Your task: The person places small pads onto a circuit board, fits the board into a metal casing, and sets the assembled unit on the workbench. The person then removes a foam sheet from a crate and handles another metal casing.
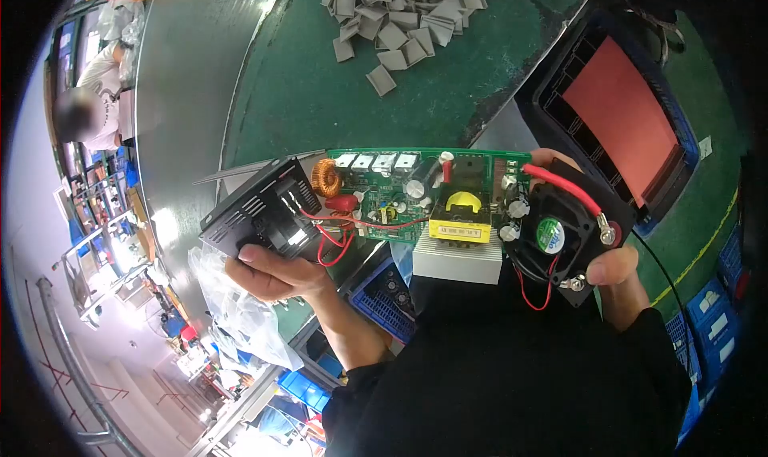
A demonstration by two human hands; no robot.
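My left hand [276, 274] grips a black slotted end panel [254, 209] from below, thumb on its lower edge. My right hand [614, 266] holds the panel with a black fan [550, 237] at the other end, its thumb at a lower corner. Between them spans a green circuit board [384, 193] carrying a copper coil [325, 177], a yellow transformer [460, 217] and several capacitors. A finned silver heat sink [456, 263] sits below the transformer. Thin red wires [332, 245] run from the left panel, and a thick red cable [564, 183] ends near the fan.
Small grey U-shaped pieces [400, 25] lie heaped on the green bench mat [312, 97]. A blue crate [680, 149] with a reddish-pink sheet stands to the right. Clear plastic bags [240, 305] hang at the left. Another person [92, 109] sits far left.
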